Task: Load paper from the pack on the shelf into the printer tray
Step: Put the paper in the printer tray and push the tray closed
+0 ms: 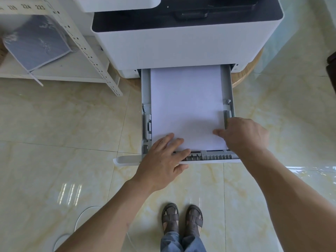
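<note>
Lying flat in the tray (145, 91), paper (187, 106) under both hands' fingertips.

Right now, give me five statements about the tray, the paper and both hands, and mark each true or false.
1. The tray is pulled out of the printer. True.
2. The tray holds no paper. False: a white paper stack lies in it.
3. The left hand rests at the near left corner of the paper, fingers flat on the sheet. True.
4. The right hand is up on the printer's top. False: it is at the near right edge of the paper, by the side guide.
5. Either hand holds a paper pack. False: neither holds anything.
</note>
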